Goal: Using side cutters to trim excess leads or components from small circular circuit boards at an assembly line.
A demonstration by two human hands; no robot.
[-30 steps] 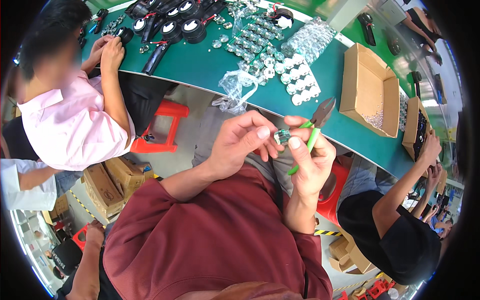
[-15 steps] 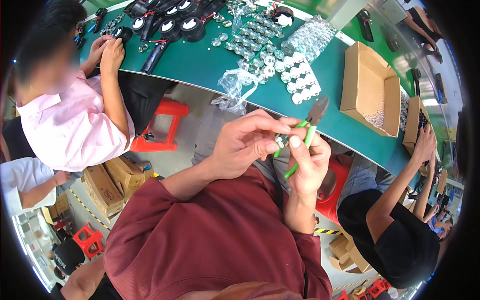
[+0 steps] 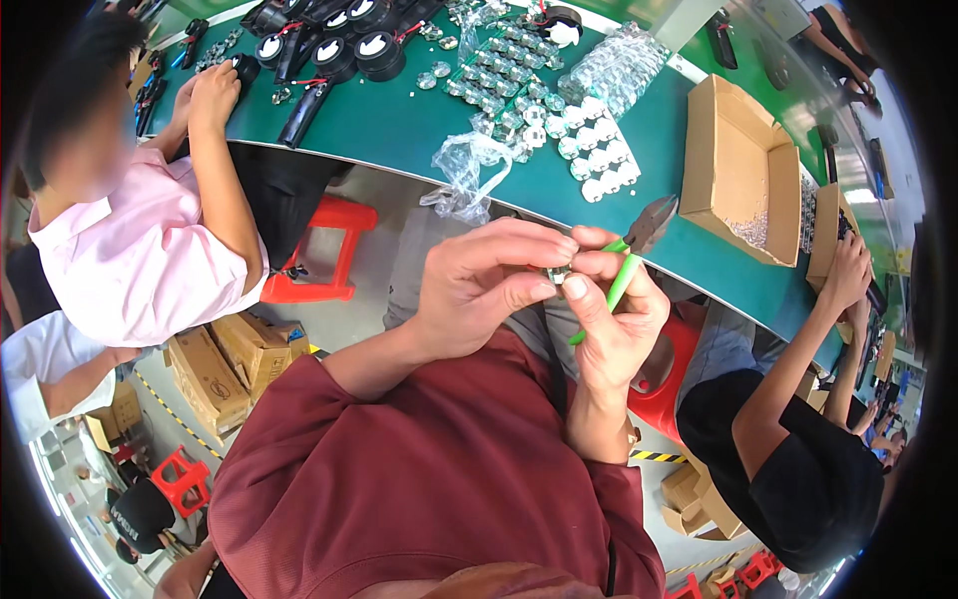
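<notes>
My left hand (image 3: 469, 275) pinches a small silvery-green part (image 3: 557, 273), which looks like a little circuit board, between thumb and fingertips. The fingers cover much of it, so its exact kind is unclear. Green-handled cutting pliers (image 3: 621, 284) lie across my right hand (image 3: 621, 324), which is closed around them. Their dark jaws (image 3: 654, 222) point up and away, toward the bench edge. With its thumb and index fingertips, the right hand also touches the small part. Both hands are raised in front of the bench, close together.
On the green bench (image 3: 399, 130) are several round silvery parts (image 3: 599, 150), a clear plastic bag (image 3: 469, 165), black handheld devices (image 3: 334, 60) and an open cardboard box (image 3: 704, 185). A person in pink (image 3: 150, 240) works at left, another in black (image 3: 788, 449) at right.
The right fingertips have closed in on the small part, which is now more covered. The pliers have shifted slightly to the right, and one of their handles is less visible.
</notes>
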